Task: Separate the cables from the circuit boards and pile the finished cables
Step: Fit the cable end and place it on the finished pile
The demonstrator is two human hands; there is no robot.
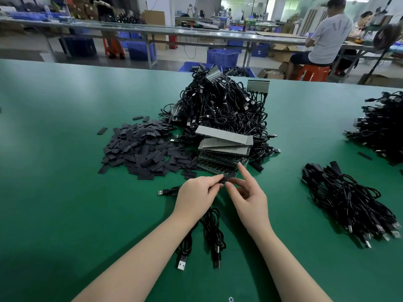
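Your work surface is a green table [65, 171] that fills most of the view. At its centre, beyond your hands, stands the tall heap of tangled black USB cables [220, 105] with circuit boards still attached; one grey board [258, 86] stands upright at the heap's upper right. A second dark stack of cables [383, 127] sits at the table's right edge, well apart from the heap. To your right lies the pile of finished cables [349, 199], laid roughly parallel with the USB plugs toward you. Left of the heap spreads a loose scatter of flat black sleeve pieces [141, 149]. Against the heap's near side rests a stack of circuit boards [224, 144], grey faces up, fanned and tilted.

Directly before you, several loose cables [211, 227] lie on the table, partly under your left forearm, plugs pointing toward you.

Your left hand [196, 197] pinches a small black sleeve piece [226, 177] between thumb and curled fingers. Your right hand [248, 192] pinches the same piece from the other side, index finger extended upward, remaining fingers curled. The piece is held just near the stack of circuit boards.
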